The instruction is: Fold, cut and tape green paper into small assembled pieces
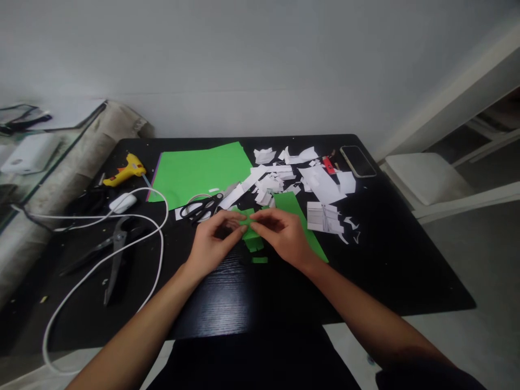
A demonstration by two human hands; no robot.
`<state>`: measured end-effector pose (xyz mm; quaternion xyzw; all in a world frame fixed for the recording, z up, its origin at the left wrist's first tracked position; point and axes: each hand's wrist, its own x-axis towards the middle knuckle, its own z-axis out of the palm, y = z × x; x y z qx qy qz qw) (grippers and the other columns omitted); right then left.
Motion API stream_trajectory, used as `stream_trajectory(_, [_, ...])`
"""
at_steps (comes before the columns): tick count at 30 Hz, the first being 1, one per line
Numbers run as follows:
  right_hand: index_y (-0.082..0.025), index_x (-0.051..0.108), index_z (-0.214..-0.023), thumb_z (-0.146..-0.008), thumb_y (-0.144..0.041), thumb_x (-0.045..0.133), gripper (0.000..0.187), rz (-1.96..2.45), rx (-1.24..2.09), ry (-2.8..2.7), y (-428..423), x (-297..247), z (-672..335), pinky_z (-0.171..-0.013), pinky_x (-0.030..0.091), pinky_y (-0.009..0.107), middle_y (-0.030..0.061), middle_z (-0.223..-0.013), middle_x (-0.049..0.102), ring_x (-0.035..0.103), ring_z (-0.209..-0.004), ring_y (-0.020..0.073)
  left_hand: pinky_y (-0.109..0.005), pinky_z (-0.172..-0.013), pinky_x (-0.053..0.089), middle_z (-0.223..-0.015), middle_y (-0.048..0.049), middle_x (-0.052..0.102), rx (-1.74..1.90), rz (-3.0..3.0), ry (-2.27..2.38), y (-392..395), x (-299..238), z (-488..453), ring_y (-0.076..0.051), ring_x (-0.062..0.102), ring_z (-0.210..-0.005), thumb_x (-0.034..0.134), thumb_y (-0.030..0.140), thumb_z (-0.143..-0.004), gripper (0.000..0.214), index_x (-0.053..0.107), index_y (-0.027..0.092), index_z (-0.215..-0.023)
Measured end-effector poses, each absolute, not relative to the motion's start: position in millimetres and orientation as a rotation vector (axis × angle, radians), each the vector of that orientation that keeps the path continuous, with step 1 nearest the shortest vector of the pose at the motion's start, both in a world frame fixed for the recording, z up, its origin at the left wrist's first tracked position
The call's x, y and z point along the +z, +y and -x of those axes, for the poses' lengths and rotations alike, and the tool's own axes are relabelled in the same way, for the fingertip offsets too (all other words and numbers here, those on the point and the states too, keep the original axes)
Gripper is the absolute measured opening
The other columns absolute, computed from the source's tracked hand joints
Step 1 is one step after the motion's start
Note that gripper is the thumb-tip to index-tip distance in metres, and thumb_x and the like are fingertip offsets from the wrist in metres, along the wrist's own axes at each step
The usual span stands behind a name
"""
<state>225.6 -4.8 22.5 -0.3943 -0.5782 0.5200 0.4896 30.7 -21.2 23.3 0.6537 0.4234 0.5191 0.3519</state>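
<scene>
Over the middle of the black table point(398, 260), my left hand point(213, 244) and my right hand point(284, 233) meet, both pinching a small piece of green paper point(247, 221) between their fingertips. More green scraps point(255, 246) lie right under the hands. A longer green strip point(298, 216) runs away beneath my right hand. Black-handled scissors point(203, 207) lie just beyond my left hand.
A large green sheet point(199, 173) lies at the back. White paper cuttings point(320, 184) are scattered to the right, with a phone point(357, 161) behind them. A yellow glue gun point(124, 170), white cable point(134, 244) and black pliers point(116, 249) sit at the left.
</scene>
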Motion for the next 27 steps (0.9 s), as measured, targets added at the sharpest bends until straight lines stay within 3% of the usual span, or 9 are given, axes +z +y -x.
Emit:
stream_trajectory(4, [-0.025, 0.083, -0.098, -0.083, -0.028, 0.087, 0.016, 0.954, 1.251, -1.417, -4.4, 22.6, -227.0, -0.082, 0.067, 0.037, 0.0036, -0.095, 0.084, 0.079, -0.086, 0.0206, -0.027, -0.072, 0.061, -0.087, -0.0004, 0.079, 1.372, -1.789, 1.121, -20.0, 25.0, -27.7, -0.014, 0.072, -0.074, 0.084, 0.016, -0.088, 0.018, 0.081, 0.023, -0.104])
stream_trajectory(11, [-0.030, 0.085, -0.095, -0.090, -0.025, 0.086, 0.007, 0.921, 0.988, -1.551, -5.9, 24.4, -227.9, -0.085, 0.063, 0.041, 0.0032, -0.094, 0.082, 0.074, -0.088, 0.0213, -0.031, -0.078, 0.061, -0.093, -0.0022, 0.083, 1.433, -1.962, 1.148, -21.0, 25.5, -26.9, -0.017, 0.076, -0.085, 0.079, 0.017, -0.095, 0.013, 0.084, 0.026, -0.102])
stream_trajectory(18, [-0.028, 0.082, -0.088, -0.091, -0.027, 0.085, 0.004, 0.942, 0.940, -1.588, -5.8, 26.5, -227.5, -0.076, 0.058, 0.037, 0.0022, -0.086, 0.074, 0.068, -0.082, 0.0199, -0.032, -0.078, 0.059, -0.092, -0.0040, 0.075, 1.412, -2.013, 1.246, -22.4, 24.9, -27.3, -0.019, 0.071, -0.087, 0.075, 0.020, -0.098, 0.010, 0.083, 0.026, -0.100])
stream_trajectory(27, [-0.023, 0.076, -0.078, -0.082, -0.043, 0.092, 0.026, 0.996, 1.173, -1.453, -4.9, 30.8, -226.8, -0.073, 0.058, 0.035, 0.0018, -0.081, 0.074, 0.068, -0.076, 0.0178, -0.032, -0.079, 0.057, -0.093, -0.0034, 0.076, 1.400, -2.049, 1.223, -22.0, 29.4, -26.4, -0.019, 0.070, -0.087, 0.074, 0.021, -0.099, 0.006, 0.079, 0.023, -0.101])
